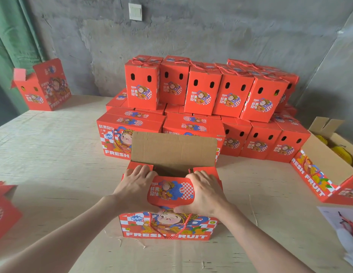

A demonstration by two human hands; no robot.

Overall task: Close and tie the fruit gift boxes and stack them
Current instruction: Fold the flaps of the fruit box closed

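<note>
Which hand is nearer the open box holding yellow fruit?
Right. The open box lies right of the right hand; the left hand is farther, across the front box's flap.

A white switch (135, 11) is mounted on a rough grey wall (221, 36); a green curtain (12, 46) is hung at left.

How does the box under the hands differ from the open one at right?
The front box is half closed, its flap gripped by the left hand and right hand; the right box sits untouched, flaps spread. The front box hides its contents; the right box shows yellow fruit. Both are red, printed FRESH FRUIT.
</note>
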